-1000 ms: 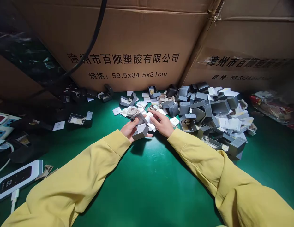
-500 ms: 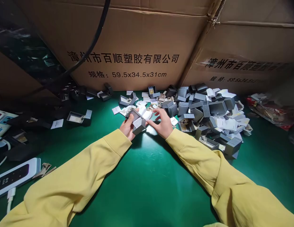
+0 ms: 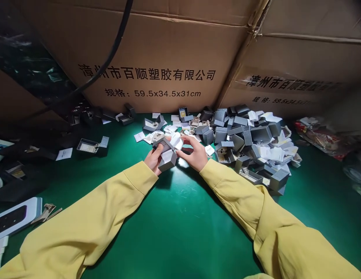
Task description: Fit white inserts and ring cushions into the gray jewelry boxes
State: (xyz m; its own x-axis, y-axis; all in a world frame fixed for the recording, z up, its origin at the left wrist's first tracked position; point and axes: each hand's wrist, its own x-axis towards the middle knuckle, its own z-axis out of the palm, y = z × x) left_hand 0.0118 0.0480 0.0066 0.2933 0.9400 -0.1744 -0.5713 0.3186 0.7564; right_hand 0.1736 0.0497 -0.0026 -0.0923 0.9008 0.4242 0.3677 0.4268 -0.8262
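Note:
My left hand [image 3: 153, 159] is closed around a small grey hinged box [image 3: 168, 161], its thumb lying across the near side. The lid of this box is swung open, and a pale inside shows. At its upper right edge is a thin white piece [image 3: 176, 141], perhaps paper or padding. My right hand [image 3: 194, 153] has its thumb and index finger curled at the box's right side, around the edge of the white piece. How firmly those fingertips grip is hard to see. Just behind the hands lie white cards [image 3: 139, 136] and another open grey box [image 3: 153, 123].
A heap of grey boxes [image 3: 257, 133] and white papers [image 3: 276, 153] spreads to the right on the green table [image 3: 180, 228]. Large cartons [image 3: 157, 46] stand behind. On the left are a white device with a cable [image 3: 35, 207], an open box [image 3: 88, 146] and a black hanging cable [image 3: 118, 40].
My right thumb and index finger have come closer to the box and now curl at the white piece. The box stays in my left hand. The whole view has shifted slightly.

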